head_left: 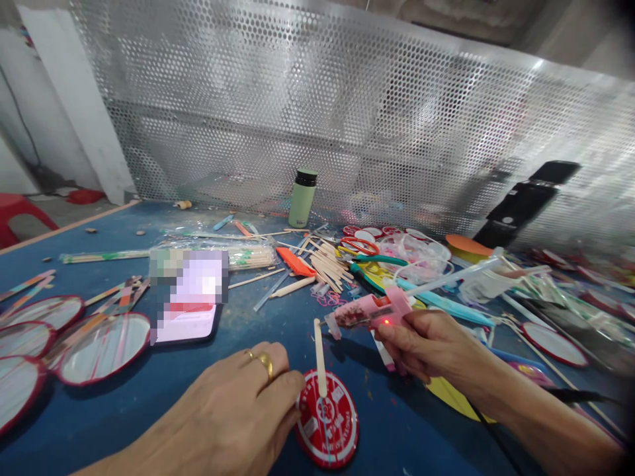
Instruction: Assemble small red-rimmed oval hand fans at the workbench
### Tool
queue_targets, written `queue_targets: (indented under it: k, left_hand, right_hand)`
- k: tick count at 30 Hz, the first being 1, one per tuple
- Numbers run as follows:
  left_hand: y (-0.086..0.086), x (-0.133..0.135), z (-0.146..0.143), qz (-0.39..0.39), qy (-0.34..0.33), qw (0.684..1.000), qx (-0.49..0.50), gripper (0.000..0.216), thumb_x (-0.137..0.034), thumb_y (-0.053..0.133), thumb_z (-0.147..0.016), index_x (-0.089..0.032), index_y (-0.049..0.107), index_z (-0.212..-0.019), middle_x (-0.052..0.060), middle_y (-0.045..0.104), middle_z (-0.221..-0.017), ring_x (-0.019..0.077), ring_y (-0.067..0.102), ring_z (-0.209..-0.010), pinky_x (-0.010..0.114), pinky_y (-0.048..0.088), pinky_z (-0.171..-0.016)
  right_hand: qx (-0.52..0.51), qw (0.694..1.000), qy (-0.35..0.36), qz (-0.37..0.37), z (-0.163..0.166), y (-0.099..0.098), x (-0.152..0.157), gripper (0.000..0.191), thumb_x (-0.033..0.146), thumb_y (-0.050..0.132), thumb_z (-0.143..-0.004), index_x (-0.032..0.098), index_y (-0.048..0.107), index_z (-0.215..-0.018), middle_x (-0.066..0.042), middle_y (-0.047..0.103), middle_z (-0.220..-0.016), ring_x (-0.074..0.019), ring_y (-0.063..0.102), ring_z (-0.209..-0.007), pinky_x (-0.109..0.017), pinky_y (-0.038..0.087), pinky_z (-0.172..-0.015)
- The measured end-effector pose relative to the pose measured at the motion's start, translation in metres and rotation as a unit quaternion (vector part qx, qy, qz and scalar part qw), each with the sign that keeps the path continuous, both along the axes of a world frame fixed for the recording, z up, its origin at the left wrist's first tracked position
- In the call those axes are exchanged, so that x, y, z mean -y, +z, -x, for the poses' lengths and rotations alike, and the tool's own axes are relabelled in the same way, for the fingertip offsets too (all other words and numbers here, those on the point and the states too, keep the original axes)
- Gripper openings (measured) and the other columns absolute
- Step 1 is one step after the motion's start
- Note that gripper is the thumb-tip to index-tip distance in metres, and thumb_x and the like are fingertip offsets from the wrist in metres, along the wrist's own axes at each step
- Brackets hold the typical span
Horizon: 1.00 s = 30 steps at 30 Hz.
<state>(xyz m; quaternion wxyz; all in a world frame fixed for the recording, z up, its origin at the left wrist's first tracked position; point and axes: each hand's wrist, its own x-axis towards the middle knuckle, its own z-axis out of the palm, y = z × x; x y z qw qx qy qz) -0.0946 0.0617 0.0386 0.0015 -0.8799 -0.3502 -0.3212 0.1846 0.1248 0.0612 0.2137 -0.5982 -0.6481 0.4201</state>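
Note:
A red round disc (342,403) with white print lies on the blue table in front of me. A flat wooden craft stick (320,360) reaches from the disc's centre out past its far edge. My left hand (253,396), with gold rings, has its fingers curled and pinched at the disc's left edge; the fingertips are partly hidden. My right hand (426,340) grips a pink hot glue gun (370,311) whose red light glows. Its nozzle points left, close to the stick's far end. A clear glue stick (456,274) protrudes from the gun's back.
A phone (196,297) and several red-rimmed discs (106,350) lie at left. Loose craft sticks (325,264), pliers (380,260) and a green bottle (302,198) stand or lie beyond. A perforated metal panel (297,99) bounds the back. The gun's cord (496,439) runs below my right forearm.

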Motion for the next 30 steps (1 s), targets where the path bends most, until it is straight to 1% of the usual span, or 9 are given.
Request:
queue_targets:
  k: [3,6,13,19,25,27,30]
  left_hand:
    - [-0.0002,0.0004,-0.0007,-0.004,0.002,1.000,0.002,0.028,-0.018,0.038,-0.096,-0.020,0.064,-0.088,0.005,0.062,-0.079,0.0137,0.064,-0.076,0.020,0.056,-0.069]
    - [-0.0003,0.0003,-0.0013,-0.014,0.001,1.000,0.004,0.028,-0.019,0.037,-0.096,-0.020,0.064,-0.091,0.004,0.062,-0.079,0.0139,0.064,-0.076,0.021,0.057,-0.071]
    - [0.0001,-0.0008,-0.0006,-0.012,-0.003,1.000,0.003,0.026,-0.019,0.039,-0.096,-0.020,0.064,-0.089,0.004,0.062,-0.077,0.0133,0.064,-0.074,0.019,0.056,-0.069]
    - [0.0001,-0.0002,-0.0008,-0.013,0.003,1.000,0.001,0.027,-0.020,0.038,-0.096,-0.020,0.064,-0.088,0.004,0.061,-0.077,0.0135,0.064,-0.075,0.020,0.056,-0.071]
    - [-0.0002,0.0003,0.0000,-0.004,0.002,1.000,-0.002,0.027,-0.018,0.038,-0.096,-0.020,0.063,-0.085,0.004,0.061,-0.078,0.0146,0.064,-0.078,0.022,0.056,-0.073]
    - [-0.0001,0.0004,0.0007,0.003,0.000,1.000,-0.004,0.027,-0.018,0.038,-0.096,-0.020,0.063,-0.085,0.005,0.061,-0.079,0.0143,0.064,-0.078,0.021,0.056,-0.072]
    - [0.0005,-0.0001,0.0013,0.014,-0.002,1.000,-0.011,0.027,-0.018,0.038,-0.096,-0.019,0.062,-0.085,0.004,0.061,-0.080,0.0137,0.063,-0.077,0.020,0.055,-0.070]
  right_hand:
    - [0.004,1.000,-0.007,0.005,0.0004,0.0005,0.0002,0.059,0.074,0.061,-0.072,0.017,0.053,-0.059,0.001,0.047,-0.041,-0.0088,0.042,-0.040,-0.022,0.030,-0.040]
    - [0.002,1.000,-0.006,0.002,0.0007,0.0013,0.0005,0.059,0.073,0.060,-0.074,0.017,0.053,-0.059,0.000,0.049,-0.043,-0.0096,0.044,-0.042,-0.023,0.031,-0.042]
    - [0.010,1.000,-0.004,0.006,-0.0007,0.0004,0.0002,0.058,0.073,0.060,-0.074,0.016,0.055,-0.060,0.000,0.050,-0.043,-0.0092,0.044,-0.041,-0.023,0.030,-0.042]
    - [0.004,1.000,0.001,0.009,-0.0006,0.0003,0.0002,0.058,0.072,0.061,-0.074,0.016,0.055,-0.061,0.001,0.050,-0.044,-0.0089,0.044,-0.042,-0.022,0.030,-0.041]
    - [0.010,0.999,0.030,0.006,-0.0038,0.0011,-0.0008,0.059,0.072,0.057,-0.079,0.014,0.060,-0.064,0.002,0.046,-0.042,-0.0082,0.043,-0.040,-0.023,0.029,-0.042]
    - [0.007,0.999,0.047,0.006,-0.0059,0.0011,-0.0024,0.060,0.071,0.055,-0.081,0.014,0.062,-0.065,0.002,0.046,-0.041,-0.0084,0.044,-0.039,-0.024,0.032,-0.044]
    - [-0.013,0.997,0.069,0.014,-0.0077,0.0003,-0.0046,0.062,0.072,0.054,-0.080,0.013,0.063,-0.064,0.002,0.045,-0.038,-0.0084,0.042,-0.038,-0.025,0.035,-0.046]
